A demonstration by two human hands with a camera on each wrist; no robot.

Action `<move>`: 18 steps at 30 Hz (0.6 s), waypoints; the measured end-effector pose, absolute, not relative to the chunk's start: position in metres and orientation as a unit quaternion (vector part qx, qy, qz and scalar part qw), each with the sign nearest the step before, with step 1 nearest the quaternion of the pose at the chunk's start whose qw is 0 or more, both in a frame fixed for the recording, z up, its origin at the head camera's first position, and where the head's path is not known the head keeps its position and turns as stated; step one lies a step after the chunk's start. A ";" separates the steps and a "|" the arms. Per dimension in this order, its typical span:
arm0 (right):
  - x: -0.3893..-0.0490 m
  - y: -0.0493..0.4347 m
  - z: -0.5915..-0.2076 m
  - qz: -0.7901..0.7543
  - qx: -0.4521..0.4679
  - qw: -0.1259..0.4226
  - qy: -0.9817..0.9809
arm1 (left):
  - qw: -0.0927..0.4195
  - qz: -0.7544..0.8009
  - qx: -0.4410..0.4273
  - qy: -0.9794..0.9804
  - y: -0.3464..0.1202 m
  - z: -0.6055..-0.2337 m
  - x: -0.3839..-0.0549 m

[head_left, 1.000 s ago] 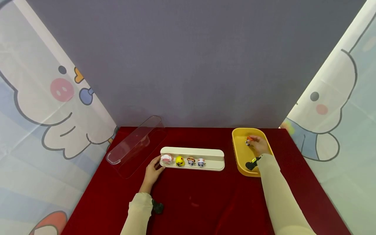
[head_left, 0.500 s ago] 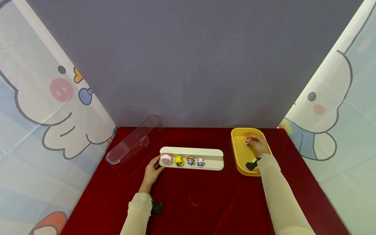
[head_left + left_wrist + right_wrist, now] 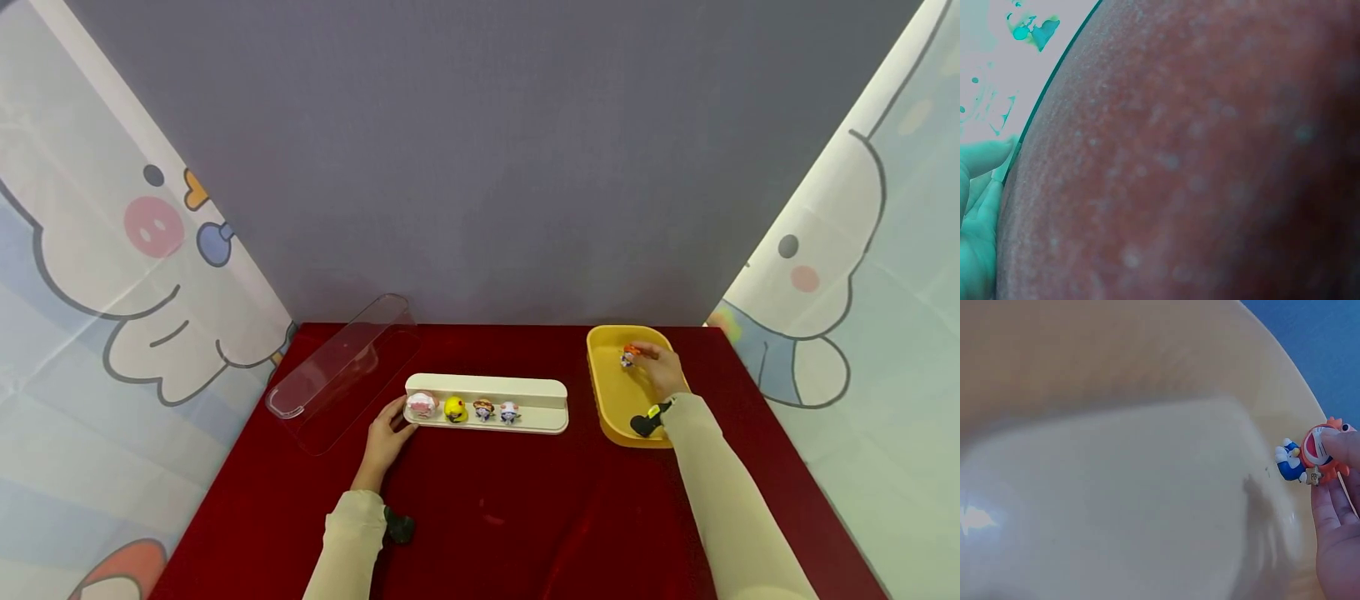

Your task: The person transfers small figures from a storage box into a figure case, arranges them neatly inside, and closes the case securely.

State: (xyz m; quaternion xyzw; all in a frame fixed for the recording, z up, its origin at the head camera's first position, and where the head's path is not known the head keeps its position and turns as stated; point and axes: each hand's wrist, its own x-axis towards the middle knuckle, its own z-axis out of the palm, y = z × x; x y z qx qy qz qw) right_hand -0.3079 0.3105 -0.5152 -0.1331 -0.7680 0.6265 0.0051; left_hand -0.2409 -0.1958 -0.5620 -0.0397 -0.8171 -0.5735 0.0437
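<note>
My right hand (image 3: 660, 368) pinches a small Doraemon figurine (image 3: 1291, 464) with an orange crab-like hood, between thumb and fingers. It is inside the yellow bin (image 3: 613, 408), above the bin's floor. My left hand (image 3: 385, 437) holds the left end of a long cream display base (image 3: 543, 422), with thumb at the front edge and fingers at the end. On that base stand a pink-and-white figurine (image 3: 422, 405), a yellow one (image 3: 455, 409), a brown-topped one (image 3: 483, 409) and a white-headed one (image 3: 509, 412), in a row from the left. The left wrist view is mostly blocked by a blurred reddish surface.
A clear plastic cover (image 3: 330, 375) lies slanted on the dark red tablecloth (image 3: 480, 517), behind and left of the base. A grey panel (image 3: 480, 167) rises behind the table, and printed cloths (image 3: 97, 275) hang at both sides.
The right hand has shifted slightly within the bin, still pinching the figurine, and more of the orange hood shows. The left hand stays at the base's end. The head view has drifted a little.
</note>
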 end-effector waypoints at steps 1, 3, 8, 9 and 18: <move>-0.308 0.310 -0.514 0.628 -0.128 0.003 -0.768 | 0.043 -0.573 -0.042 -0.817 -0.194 -0.557 -0.239; -0.307 0.310 -0.512 0.624 -0.117 0.002 -0.772 | 0.044 -0.569 -0.048 -0.820 -0.192 -0.548 -0.235; -0.305 0.311 -0.508 0.614 -0.106 0.010 -0.782 | 0.046 -0.575 -0.053 -0.815 -0.193 -0.553 -0.237; -0.305 0.312 -0.507 0.614 -0.104 0.013 -0.782 | 0.046 -0.576 -0.051 -0.815 -0.194 -0.557 -0.239; -0.301 0.313 -0.498 0.623 -0.075 0.025 -0.778 | 0.057 -0.568 -0.039 -0.820 -0.200 -0.582 -0.250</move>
